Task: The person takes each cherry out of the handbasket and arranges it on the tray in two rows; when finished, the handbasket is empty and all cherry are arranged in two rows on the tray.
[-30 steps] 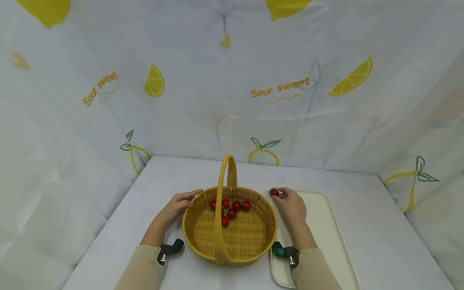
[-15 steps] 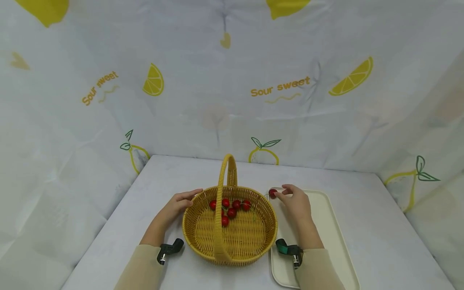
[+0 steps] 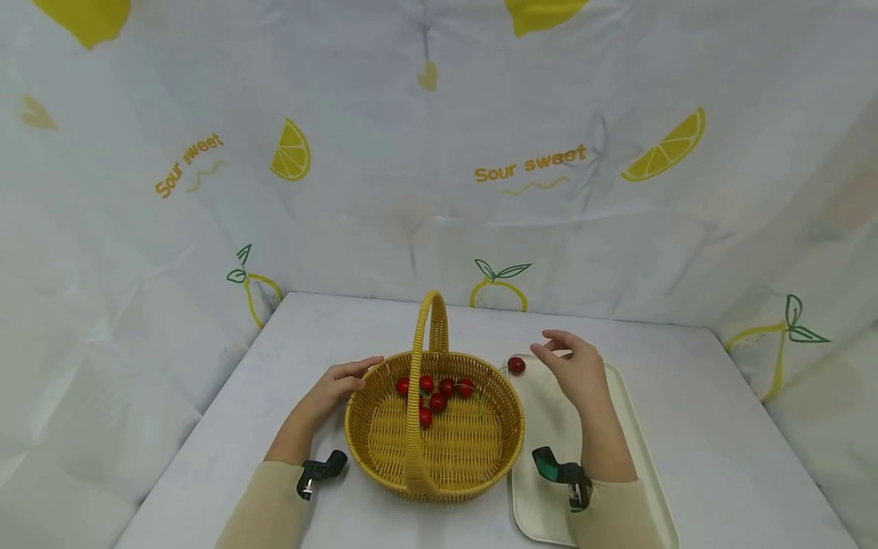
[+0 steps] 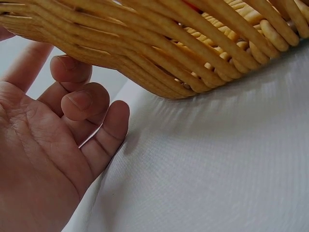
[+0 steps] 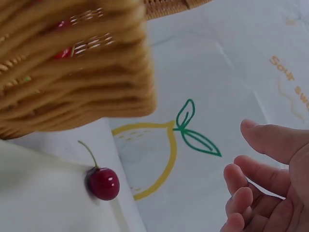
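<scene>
A round yellow wicker basket (image 3: pixel 473 450) with a tall arched handle stands in the middle of the table, several red cherries (image 3: pixel 437 402) with stems lying inside it. At its left rim, my left hand (image 3: pixel 334 393) holds the basket, the lower fingers curled near the woven wall in the left wrist view. One dark red cherry (image 3: pixel 517 366) lies at the far left corner of the cream tray (image 3: pixel 549 457); its green stem shows in the right wrist view. Apart from that cherry, my right hand (image 3: pixel 576 371) hovers over the tray's far part, fingers loosely bent and holding nothing.
The tray lies close along the basket's right side. White table cloth (image 3: pixel 727 427) runs out to the right. Behind the table hangs a white curtain (image 3: pixel 384 213) printed with lemons. The basket's handle (image 3: pixel 414 412) arches high above its rim.
My right hand has let go of the cherry at the tray's corner and moved right and away, its fingers parting. My left hand and the basket stay where they were.
</scene>
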{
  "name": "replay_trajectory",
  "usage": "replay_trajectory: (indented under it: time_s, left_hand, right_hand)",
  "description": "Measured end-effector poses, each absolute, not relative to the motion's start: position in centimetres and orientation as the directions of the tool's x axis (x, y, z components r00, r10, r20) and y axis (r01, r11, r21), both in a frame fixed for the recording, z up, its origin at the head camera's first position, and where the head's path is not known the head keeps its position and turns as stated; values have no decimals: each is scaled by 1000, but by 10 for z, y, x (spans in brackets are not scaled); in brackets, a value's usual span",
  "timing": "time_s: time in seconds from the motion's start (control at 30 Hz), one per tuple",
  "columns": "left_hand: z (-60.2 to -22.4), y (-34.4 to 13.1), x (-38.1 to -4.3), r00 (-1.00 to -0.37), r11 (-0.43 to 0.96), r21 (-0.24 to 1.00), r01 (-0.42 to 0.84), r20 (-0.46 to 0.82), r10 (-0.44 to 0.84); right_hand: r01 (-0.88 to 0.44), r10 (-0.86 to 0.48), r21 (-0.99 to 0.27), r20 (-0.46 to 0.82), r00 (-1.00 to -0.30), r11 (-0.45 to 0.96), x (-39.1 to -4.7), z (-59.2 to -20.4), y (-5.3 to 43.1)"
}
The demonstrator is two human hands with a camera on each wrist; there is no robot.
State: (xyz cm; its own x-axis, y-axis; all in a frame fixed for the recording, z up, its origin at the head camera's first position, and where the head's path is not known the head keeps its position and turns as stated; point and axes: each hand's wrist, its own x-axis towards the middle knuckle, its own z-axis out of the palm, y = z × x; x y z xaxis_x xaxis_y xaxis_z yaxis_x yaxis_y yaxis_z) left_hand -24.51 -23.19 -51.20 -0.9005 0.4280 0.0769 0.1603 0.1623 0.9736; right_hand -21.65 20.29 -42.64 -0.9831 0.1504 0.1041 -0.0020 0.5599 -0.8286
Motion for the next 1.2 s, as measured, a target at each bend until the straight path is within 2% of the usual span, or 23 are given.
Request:
replay_trajectory:
  time_s: [0.4, 0.83, 1.2]
  left_hand:
    - [-512, -232, -244, -901, 155, 977, 148, 68, 429]
    - [-511, -232, -245, -900, 153, 977, 146, 68, 430]
    - [-512, -232, -246, -905, 166, 973, 159, 77, 418]
  right_hand:
    - [-115, 19, -845, 147, -989, 523, -200, -398, 175]
    - [-190, -161, -851, 126, -979, 491, -205, -417, 141]
    - [-207, -279, -849, 74, -957, 486, -206, -426, 134]
